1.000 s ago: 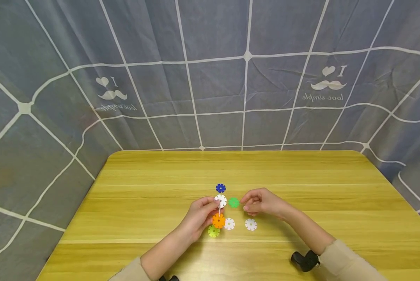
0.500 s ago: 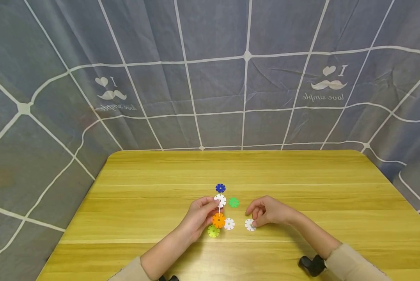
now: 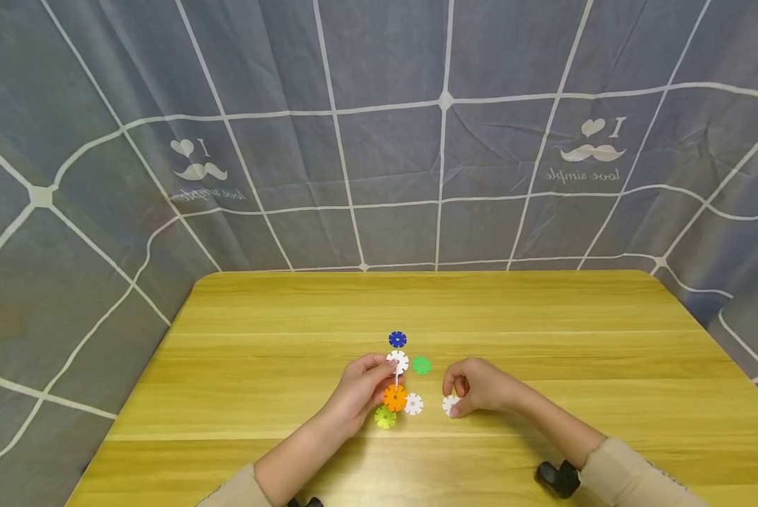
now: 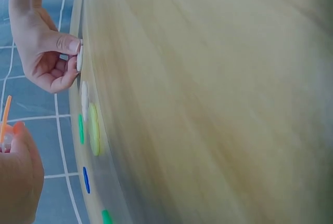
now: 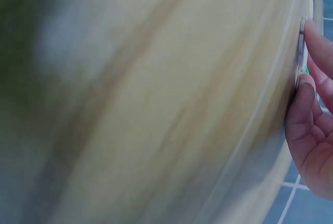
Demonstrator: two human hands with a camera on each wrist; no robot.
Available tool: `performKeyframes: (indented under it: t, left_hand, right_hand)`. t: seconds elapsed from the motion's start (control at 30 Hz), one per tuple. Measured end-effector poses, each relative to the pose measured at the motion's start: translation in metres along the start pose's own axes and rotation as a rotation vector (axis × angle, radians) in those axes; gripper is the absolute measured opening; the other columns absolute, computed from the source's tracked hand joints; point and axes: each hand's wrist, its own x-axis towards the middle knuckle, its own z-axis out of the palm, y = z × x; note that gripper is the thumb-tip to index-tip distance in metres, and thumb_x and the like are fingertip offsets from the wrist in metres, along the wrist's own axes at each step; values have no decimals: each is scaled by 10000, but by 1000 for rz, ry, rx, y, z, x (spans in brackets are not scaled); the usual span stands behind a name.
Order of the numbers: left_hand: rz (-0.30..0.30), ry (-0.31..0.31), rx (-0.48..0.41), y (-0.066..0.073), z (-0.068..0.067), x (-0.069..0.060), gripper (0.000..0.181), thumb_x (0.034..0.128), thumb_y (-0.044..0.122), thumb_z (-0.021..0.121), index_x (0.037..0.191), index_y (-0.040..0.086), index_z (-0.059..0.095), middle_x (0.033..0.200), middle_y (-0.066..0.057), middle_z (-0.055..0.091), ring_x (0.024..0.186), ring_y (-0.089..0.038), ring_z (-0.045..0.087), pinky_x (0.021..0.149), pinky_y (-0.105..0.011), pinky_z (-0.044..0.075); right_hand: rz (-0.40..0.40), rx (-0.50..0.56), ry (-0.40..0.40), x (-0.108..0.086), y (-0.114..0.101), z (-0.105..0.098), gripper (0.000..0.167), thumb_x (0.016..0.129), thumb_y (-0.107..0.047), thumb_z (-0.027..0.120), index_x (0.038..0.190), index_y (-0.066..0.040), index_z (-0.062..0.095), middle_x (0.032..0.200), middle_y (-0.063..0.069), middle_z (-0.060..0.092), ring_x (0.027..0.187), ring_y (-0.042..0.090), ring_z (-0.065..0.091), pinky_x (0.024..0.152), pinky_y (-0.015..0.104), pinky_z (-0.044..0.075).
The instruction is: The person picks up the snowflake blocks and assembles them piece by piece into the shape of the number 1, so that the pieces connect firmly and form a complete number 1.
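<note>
My left hand (image 3: 358, 389) pinches joined notched plastic discs, raised off the table. A white disc (image 3: 401, 358) is at their top and an orange disc (image 3: 394, 399) at their near end. Between these two, a white piece shows edge-on. To the right, the thumb and fingers of my right hand (image 3: 488, 386) pinch a loose white notched disc (image 3: 447, 403) by its edges. In the left wrist view this white disc (image 4: 79, 59) stands tilted between thumb and finger. The left fingers behind the joined discs are partly hidden.
Loose notched discs lie on the wooden table (image 3: 277, 303): blue (image 3: 398, 339), green (image 3: 421, 365), white (image 3: 414, 404) and yellow-green (image 3: 385, 418). The left wrist view shows another green disc (image 4: 106, 216). A grey curtain (image 3: 391, 162) with white lines hangs behind the table.
My right hand has moved down toward me from beside the green disc to the white disc at the right and taken hold of it. The left hand stays nearly still.
</note>
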Motion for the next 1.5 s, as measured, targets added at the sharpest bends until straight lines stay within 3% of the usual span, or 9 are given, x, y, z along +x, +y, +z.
performKeyframes:
  t: [0.23,0.67,0.93,1.1,1.5]
  left_hand:
    - [22,-33,-9,-1,4,0,184,935,123,561,1025,-36,579,837,-30,643,725,-64,613,491,-89,398]
    - [20,-10,-8,-4,1,0,139,937,122,556,987,-4,584,801,-15,667,651,-28,587,459,-93,347]
    - [16,-17,-3,-6,-1,-1,148,931,128,564,988,-7,588,790,2,657,666,-32,590,466,-90,349]
    - [6,-19,-4,-7,-3,0,142,931,122,561,989,-4,586,792,11,651,704,-46,613,480,-85,372]
    - [-4,-26,0,-6,-2,1,187,939,132,555,1044,-21,572,850,-24,661,739,-60,622,520,-103,411]
  right_hand:
    - [16,-24,48,-1,-1,3,252,675,-25,812,788,-45,587,650,-18,444,600,96,410,522,201,376]
    - [12,-55,100,0,-2,10,275,681,-53,816,829,-38,585,620,-34,467,553,69,420,502,198,386]
    - [58,97,64,7,0,9,112,764,-23,743,779,-9,632,579,-29,489,509,70,419,454,154,339]
    - [28,152,75,15,0,10,40,832,3,667,836,34,642,615,5,546,504,89,481,450,163,407]
    - [9,238,103,30,-13,-1,74,884,10,598,887,76,631,736,140,638,611,161,578,584,280,537]
